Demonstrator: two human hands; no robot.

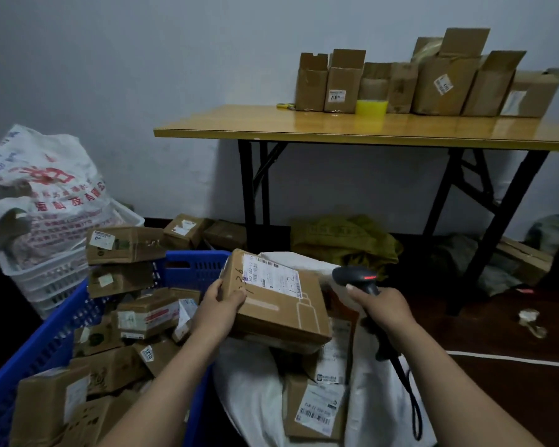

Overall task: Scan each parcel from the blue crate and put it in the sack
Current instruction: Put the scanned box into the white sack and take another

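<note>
Parcel [281,304] at frame centre, held over the open sack [249,382], just right of the crate [46,343]. Left hand [221,301] grips its left edge. Long axis runs upper left to lower right; label [271,275] faces up at the upper-left end. Right hand [383,304] is wrapped round the scanner [355,277], right of the parcel, level with the label, red light lit. Judgement: beam must swing left onto the label, then a short drop into the sack.
</note>
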